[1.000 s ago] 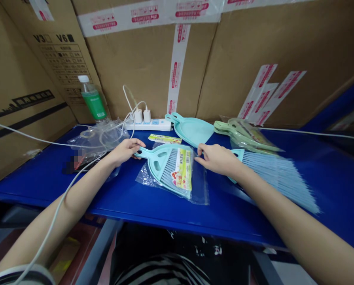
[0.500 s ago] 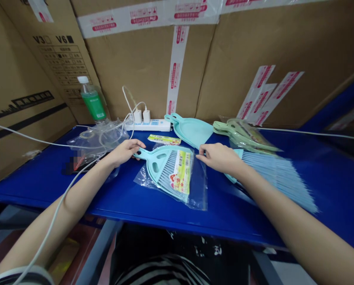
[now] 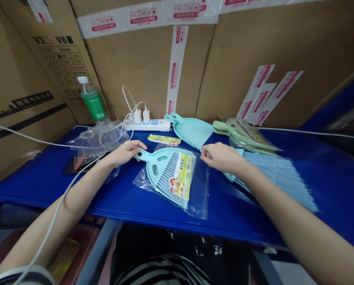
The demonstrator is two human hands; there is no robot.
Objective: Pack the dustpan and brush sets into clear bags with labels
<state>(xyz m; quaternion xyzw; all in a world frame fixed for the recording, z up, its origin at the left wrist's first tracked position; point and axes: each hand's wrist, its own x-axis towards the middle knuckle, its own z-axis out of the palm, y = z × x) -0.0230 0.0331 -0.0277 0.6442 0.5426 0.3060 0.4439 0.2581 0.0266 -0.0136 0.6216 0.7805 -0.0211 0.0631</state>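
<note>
A mint dustpan and brush set (image 3: 165, 172) with a yellow label lies inside a clear plastic bag (image 3: 199, 190) on the blue table (image 3: 135, 206). My left hand (image 3: 125, 152) grips the set's handle end at the bag's left. My right hand (image 3: 221, 157) pinches the bag's upper right edge. A loose blue brush (image 3: 280, 178) lies under my right forearm.
Behind are a loose mint dustpan (image 3: 193, 130), a stack of bagged green sets (image 3: 245, 134), a yellow label (image 3: 164, 139), a white power strip (image 3: 148, 124) with chargers, a green-labelled bottle (image 3: 92, 101) and crumpled clear bags (image 3: 99, 138). Cardboard boxes (image 3: 242, 59) wall the back. A white cable (image 3: 55, 213) runs along my left arm.
The bagged set has turned slightly and slid toward the table's front edge. My right hand shifted a little to the right along the bag's top edge. My left hand stayed on the handle.
</note>
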